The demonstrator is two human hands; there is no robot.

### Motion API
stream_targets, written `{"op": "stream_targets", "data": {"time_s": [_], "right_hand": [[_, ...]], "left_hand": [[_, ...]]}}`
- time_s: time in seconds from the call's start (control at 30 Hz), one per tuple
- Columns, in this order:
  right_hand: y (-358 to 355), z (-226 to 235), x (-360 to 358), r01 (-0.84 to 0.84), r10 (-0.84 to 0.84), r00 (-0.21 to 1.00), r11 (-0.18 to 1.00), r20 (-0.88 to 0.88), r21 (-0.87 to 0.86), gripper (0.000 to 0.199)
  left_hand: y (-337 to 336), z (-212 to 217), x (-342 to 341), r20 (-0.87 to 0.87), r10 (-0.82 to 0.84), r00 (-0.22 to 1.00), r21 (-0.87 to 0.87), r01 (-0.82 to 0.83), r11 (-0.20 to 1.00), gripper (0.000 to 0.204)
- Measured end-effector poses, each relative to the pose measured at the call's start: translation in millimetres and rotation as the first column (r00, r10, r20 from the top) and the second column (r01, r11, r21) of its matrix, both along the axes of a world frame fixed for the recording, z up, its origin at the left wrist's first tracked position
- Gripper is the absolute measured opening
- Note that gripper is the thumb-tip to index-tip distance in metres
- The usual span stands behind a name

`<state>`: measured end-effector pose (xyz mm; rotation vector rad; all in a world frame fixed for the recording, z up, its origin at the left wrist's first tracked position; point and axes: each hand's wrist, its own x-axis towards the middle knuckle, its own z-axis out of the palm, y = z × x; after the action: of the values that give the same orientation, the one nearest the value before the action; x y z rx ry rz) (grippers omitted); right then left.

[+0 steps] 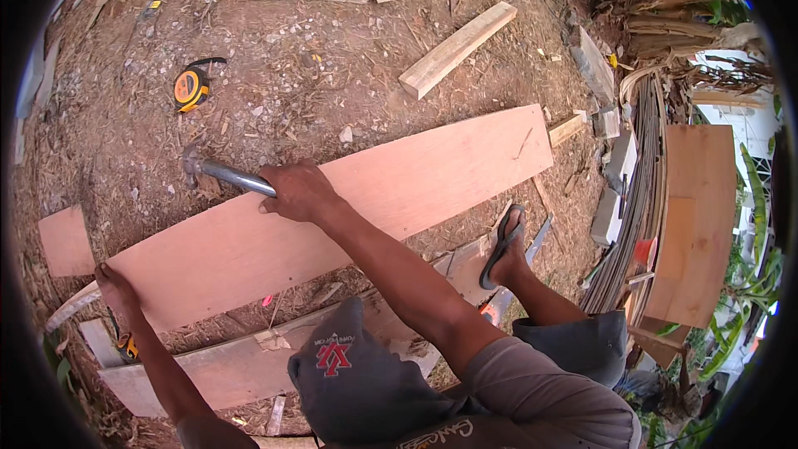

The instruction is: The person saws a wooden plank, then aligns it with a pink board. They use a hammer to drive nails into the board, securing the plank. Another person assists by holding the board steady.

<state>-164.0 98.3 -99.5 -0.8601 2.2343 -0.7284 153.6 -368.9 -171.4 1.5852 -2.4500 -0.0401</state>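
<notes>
Clamping round hammer (237, 176), right hand (298, 191) over plywood board (440, 173), left hand (120, 293) touching board's left end, grip unclear

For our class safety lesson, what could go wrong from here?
The hammer in the right hand could strike the fingers of the left hand at the end of the board. The sandal leaves the foot largely bare, so a dropped hammer, or what looks like a saw nearby, might injure it.
</notes>
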Motion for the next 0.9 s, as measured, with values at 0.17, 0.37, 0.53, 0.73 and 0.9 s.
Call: {"op": "stream_targets", "data": {"time_s": [0.17,0.37,0.53,0.73,0.9], "right_hand": [[7,-11,3,0.021,-0.024,1.0,0.989,-0.014,-0.145,0.038],[8,-22,-11,0.118,-0.111,0.993,0.944,0.04,-0.31,0.037],[41,2,-26,0.507,-0.358,0.853,0.739,0.379,-0.444,0.04],[199,69,-12,0.84,-0.752,0.54,0.51,0.379,-0.184,0.046],[313,86,28,0.923,-0.911,0.386,0.38,0.145,-0.066,0.041]], "left_hand": [[28,40,-26,0.138,0.016,0.99,-0.05,-0.009,0.999,0.041],[246,43,-180,-0.542,-0.425,0.725,0.051,0.533,0.844,0.027],[366,42,-256,-0.191,-0.538,0.821,0.313,0.571,0.759,0.022],[367,52,-267,-0.005,-0.486,0.874,0.438,0.438,0.785,0.019],[371,43,-268,-0.009,-0.483,0.875,0.37,0.452,0.812,0.02]]}}
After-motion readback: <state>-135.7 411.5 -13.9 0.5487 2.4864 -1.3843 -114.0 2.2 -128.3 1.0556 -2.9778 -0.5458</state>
